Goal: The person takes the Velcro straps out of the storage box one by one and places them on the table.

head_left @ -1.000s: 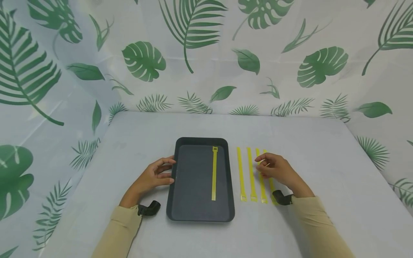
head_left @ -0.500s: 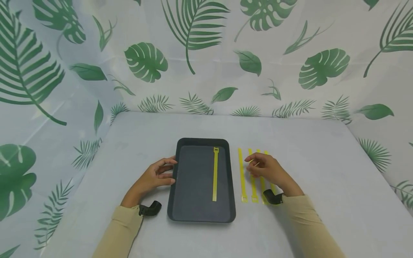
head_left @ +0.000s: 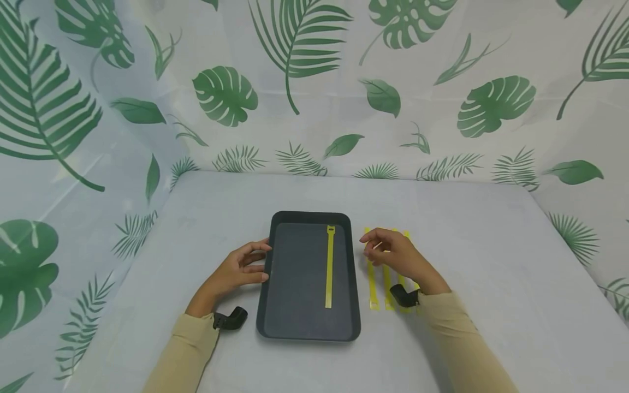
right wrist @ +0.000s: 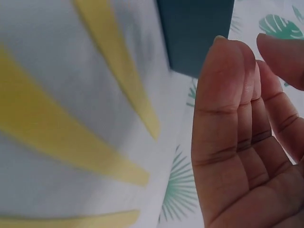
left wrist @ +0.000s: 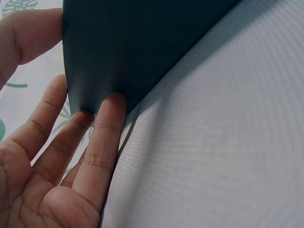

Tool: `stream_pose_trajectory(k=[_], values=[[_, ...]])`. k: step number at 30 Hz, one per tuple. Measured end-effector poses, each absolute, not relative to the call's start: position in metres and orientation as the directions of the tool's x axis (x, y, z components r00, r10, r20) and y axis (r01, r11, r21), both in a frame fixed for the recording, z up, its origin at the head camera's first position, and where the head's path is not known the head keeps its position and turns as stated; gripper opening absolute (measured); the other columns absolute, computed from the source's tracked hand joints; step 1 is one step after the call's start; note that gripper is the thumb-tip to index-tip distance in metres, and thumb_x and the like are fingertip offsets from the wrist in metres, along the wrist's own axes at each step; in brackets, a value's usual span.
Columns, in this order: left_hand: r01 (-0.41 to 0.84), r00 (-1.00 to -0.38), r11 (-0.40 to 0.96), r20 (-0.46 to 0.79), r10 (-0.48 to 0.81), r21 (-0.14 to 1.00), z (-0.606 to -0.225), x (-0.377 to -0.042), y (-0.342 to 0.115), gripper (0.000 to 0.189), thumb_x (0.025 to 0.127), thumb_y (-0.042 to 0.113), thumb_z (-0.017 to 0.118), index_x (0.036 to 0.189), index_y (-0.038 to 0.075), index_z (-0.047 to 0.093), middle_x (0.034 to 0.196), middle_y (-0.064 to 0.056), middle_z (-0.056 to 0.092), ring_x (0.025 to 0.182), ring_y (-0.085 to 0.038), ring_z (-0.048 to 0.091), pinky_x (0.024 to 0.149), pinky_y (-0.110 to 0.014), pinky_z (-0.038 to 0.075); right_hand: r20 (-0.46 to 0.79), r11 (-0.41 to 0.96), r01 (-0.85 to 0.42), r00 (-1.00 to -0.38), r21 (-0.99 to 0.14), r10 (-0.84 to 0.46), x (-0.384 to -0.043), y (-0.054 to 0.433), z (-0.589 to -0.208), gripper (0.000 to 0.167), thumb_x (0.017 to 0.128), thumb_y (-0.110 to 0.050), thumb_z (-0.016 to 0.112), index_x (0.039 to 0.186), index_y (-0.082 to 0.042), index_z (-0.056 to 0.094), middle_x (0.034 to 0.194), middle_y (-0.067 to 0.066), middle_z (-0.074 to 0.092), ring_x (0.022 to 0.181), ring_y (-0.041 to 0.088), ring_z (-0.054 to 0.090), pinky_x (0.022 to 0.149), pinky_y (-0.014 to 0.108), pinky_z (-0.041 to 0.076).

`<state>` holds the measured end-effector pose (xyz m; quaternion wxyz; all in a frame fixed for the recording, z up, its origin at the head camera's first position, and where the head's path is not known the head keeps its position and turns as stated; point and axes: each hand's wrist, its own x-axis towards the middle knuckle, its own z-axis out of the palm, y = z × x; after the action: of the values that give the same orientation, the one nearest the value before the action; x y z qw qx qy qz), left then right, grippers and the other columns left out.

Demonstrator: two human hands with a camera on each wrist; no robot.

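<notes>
A dark grey tray (head_left: 300,278) sits on the table with one yellow cable strap (head_left: 330,267), slotted head at the far end, lying inside toward its right side. My left hand (head_left: 235,273) rests its fingertips against the tray's left side; the left wrist view has the straight fingers (left wrist: 102,137) touching the tray wall (left wrist: 133,42). Right of the tray, several more yellow straps (head_left: 372,281) lie side by side, heads toward me. Over them hovers my right hand (head_left: 398,256), fingers loosely bent and holding nothing. It partly hides those straps.
White cloth covers the table (head_left: 304,365). A leaf-printed curtain (head_left: 314,87) encloses the back and both sides. Black wrist cameras (head_left: 231,318) sit at both cuffs. In the right wrist view the tray's side (right wrist: 197,33) stands just beyond the fingertips.
My right hand has moved left across the loose straps to the one nearest the tray. The left hand stays against the tray, and the strap inside lies as before.
</notes>
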<state>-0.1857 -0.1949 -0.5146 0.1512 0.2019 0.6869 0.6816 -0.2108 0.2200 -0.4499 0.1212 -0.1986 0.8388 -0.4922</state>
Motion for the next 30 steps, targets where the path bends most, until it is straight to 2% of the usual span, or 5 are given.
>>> stream_pose_trajectory(k=[5,11,16,24,30], values=[[0.067,-0.874,-0.011,0.064,0.482,0.998,-0.515,-0.186,-0.194,0.066,0.091,0.002,0.083,0.144,-0.017,0.049,0.173,-0.033,0.024,0.148,-0.058,0.041,0.106,-0.029,0.057,0.008,0.456,-0.248,-0.885,-0.854,-0.466,-0.214,0.210,-0.448,0.022,0.102,0.006,0.069,0.123,0.012,0.067,0.100,0.014,0.071,0.086,0.029,0.071,0.073,0.034,0.065],[0.069,-0.877,-0.003,0.062,0.476,0.998,-0.514,-0.187,-0.194,0.066,0.091,0.001,0.083,0.144,-0.017,0.049,0.172,-0.033,0.025,0.147,-0.058,0.041,0.106,-0.028,0.057,0.073,0.471,-0.363,-0.847,-0.804,-0.527,-0.219,0.196,-0.444,0.016,0.101,0.006,0.070,0.116,0.008,0.070,0.107,0.017,0.073,0.089,0.029,0.073,0.072,0.032,0.064],[0.077,-0.877,0.003,0.066,0.476,0.997,-0.514,-0.187,-0.195,0.065,0.091,0.002,0.083,0.144,-0.016,0.050,0.172,-0.033,0.026,0.147,-0.058,0.041,0.107,-0.028,0.056,0.075,0.463,-0.400,-0.814,-0.791,-0.575,-0.222,0.186,-0.439,0.016,0.100,0.009,0.069,0.116,0.007,0.070,0.111,0.020,0.073,0.097,0.027,0.074,0.078,0.030,0.064],[0.074,-0.876,-0.002,0.066,0.477,0.997,-0.514,-0.187,-0.195,0.065,0.091,0.003,0.084,0.143,-0.016,0.050,0.172,-0.033,0.026,0.147,-0.057,0.042,0.108,-0.029,0.056,0.091,0.469,-0.490,-0.757,-0.735,-0.647,-0.230,0.173,-0.440,0.019,0.099,0.009,0.071,0.117,0.005,0.072,0.109,0.018,0.075,0.099,0.026,0.071,0.083,0.036,0.063],[0.072,-0.877,-0.008,0.067,0.475,0.997,-0.513,-0.187,-0.195,0.065,0.091,0.003,0.084,0.143,-0.017,0.050,0.171,-0.034,0.026,0.147,-0.058,0.042,0.107,-0.029,0.056,0.083,0.472,-0.533,-0.720,-0.702,-0.689,-0.234,0.163,-0.440,0.023,0.097,0.012,0.072,0.119,0.005,0.073,0.114,0.019,0.076,0.104,0.032,0.074,0.089,0.040,0.063]])
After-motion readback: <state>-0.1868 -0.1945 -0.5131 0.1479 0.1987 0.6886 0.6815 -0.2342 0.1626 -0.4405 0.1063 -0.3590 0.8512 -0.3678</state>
